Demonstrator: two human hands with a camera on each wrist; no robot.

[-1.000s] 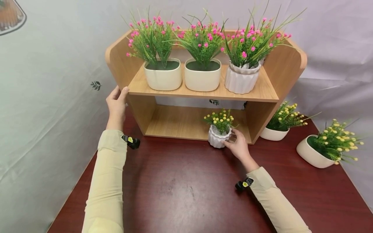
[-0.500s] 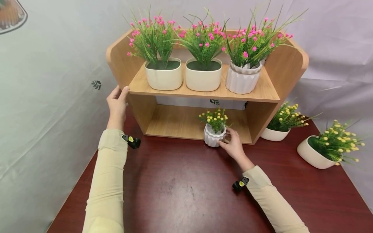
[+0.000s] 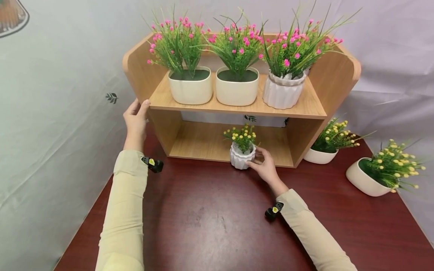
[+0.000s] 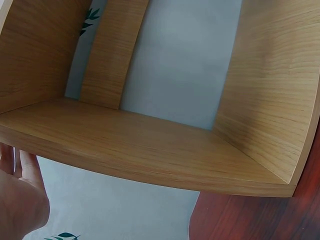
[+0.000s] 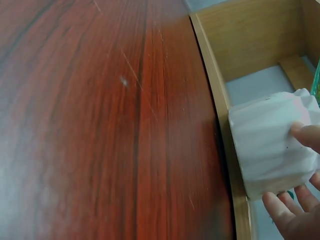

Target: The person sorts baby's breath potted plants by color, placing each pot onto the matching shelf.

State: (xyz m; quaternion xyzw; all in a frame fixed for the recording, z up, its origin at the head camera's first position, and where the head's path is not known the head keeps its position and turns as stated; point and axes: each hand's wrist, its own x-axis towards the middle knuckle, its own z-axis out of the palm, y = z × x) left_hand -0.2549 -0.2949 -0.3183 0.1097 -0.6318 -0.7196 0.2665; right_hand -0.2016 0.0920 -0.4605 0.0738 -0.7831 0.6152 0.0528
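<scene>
Small pot [image 3: 240,158] further left; flowerpots [image 3: 237,91] above

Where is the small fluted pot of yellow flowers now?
In the head view, the small fluted pot is just right of centre, at the front edge of the lower shelf, gripped by the right hand, below the middle pink-flowered pot.
</scene>
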